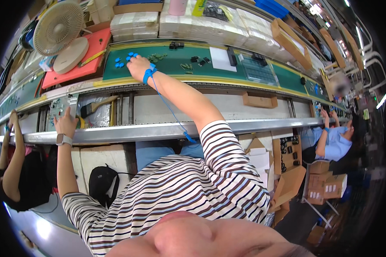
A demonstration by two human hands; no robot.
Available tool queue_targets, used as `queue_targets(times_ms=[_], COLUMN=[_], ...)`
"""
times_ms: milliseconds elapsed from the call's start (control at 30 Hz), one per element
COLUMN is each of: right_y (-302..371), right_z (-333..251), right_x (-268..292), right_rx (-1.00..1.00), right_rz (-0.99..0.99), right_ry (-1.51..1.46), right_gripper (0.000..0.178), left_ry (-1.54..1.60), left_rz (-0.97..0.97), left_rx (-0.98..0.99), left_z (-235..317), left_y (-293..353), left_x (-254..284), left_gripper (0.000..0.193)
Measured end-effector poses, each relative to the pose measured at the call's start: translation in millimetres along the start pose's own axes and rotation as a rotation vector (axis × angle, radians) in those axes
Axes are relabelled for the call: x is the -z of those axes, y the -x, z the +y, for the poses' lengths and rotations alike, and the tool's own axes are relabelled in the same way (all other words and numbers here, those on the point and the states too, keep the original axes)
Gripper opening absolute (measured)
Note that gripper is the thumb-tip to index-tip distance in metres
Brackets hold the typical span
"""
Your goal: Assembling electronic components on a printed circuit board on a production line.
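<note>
My right hand (139, 68) reaches across to the green conveyor belt (154, 73), fingers curled down at a group of small blue round parts (119, 65). Its fingertips are partly hidden, so I cannot make out what they hold. A blue wrist strap (149, 73) with a coiled cord circles that wrist. At the left, my left hand (66, 125) is open, fingers apart, by the near edge of a shallow tray of small parts (58, 107). A brush (96, 106) with a wooden handle lies to its right. Small green parts (157, 57) lie right of the blue ones.
A fan (59, 26) and a red board (99, 40) stand back left. Black parts (200, 61), a white sheet (222, 58) and a clear tray (257, 70) sit on the belt. A metal rail (167, 132) runs before me. Co-workers (336, 139) are at both sides.
</note>
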State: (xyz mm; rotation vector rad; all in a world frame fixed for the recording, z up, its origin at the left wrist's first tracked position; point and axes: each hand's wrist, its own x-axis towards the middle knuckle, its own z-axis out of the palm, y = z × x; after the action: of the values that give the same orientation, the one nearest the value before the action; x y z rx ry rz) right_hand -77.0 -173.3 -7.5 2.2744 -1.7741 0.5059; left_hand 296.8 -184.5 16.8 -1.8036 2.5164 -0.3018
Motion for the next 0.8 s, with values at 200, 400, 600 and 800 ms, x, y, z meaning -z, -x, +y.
queue_targets(times_ms=[200,400,600,800], right_y=[12,20,36,54], right_z=[10,11,16,24], right_x=[0,7,17,30], right_rx=[0.112,0.121,0.099,-0.003], right_rz=[0.091,0.119,0.106,0.117], right_ry=[-0.061,0.018,0.067,-0.206], right_gripper=[0.012,0.012,0.011,0.011], left_ry=[0.153,0.27,0.376,0.477], left_rz=[-0.052,-0.031,-0.032,0.033], left_rx=[-0.126,-0.334,-0.629,-0.902], left_z=[56,96,158,221], left_y=[24,36,51,58], left_x=[41,47,75,83], left_gripper=[0.054,0.053,0.051,0.049])
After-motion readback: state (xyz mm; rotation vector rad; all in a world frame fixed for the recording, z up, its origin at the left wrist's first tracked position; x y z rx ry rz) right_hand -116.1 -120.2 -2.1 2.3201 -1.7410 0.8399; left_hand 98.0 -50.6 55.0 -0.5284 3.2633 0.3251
